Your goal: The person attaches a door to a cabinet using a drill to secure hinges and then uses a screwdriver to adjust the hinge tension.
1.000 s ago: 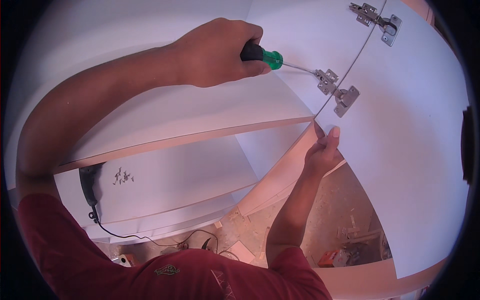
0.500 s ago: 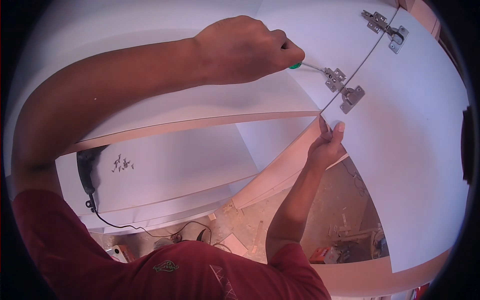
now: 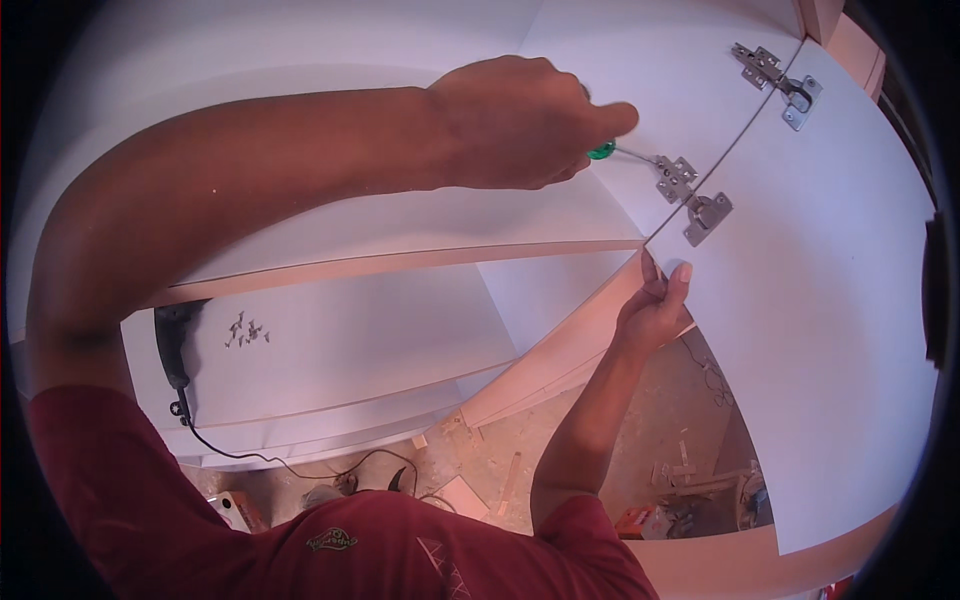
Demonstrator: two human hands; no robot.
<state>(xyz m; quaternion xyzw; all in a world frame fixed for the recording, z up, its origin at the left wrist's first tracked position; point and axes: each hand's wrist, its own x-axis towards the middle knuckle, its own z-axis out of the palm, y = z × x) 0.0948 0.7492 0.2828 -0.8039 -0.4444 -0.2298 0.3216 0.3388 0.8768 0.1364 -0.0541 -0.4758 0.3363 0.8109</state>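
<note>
My left hand [image 3: 520, 125] is wrapped round a screwdriver [image 3: 602, 150] with a green handle, its thumb stretched along the top. The thin shaft reaches to the mounting plate of a metal cabinet hinge [image 3: 676, 178]; whether the tip sits in a screw I cannot tell. That hinge's cup side lies on a white cabinet door [image 3: 830, 290], which stands open at the right. With thumb and fingers my right hand [image 3: 655, 305] pinches the door's edge, just below this hinge. A second hinge [image 3: 776, 82] joins door and side panel farther up.
On a white shelf [image 3: 380, 340] lie several small screws [image 3: 246, 330] and a black corded power tool [image 3: 172, 345]. Its cord [image 3: 235, 455] runs down to the floor. Wood scraps [image 3: 690, 480] and a red box [image 3: 645, 522] lie on the floor under the door.
My left hand has shifted slightly right and down, and its thumb now stretches forward over the screwdriver handle. My right hand keeps its hold on the door edge.
</note>
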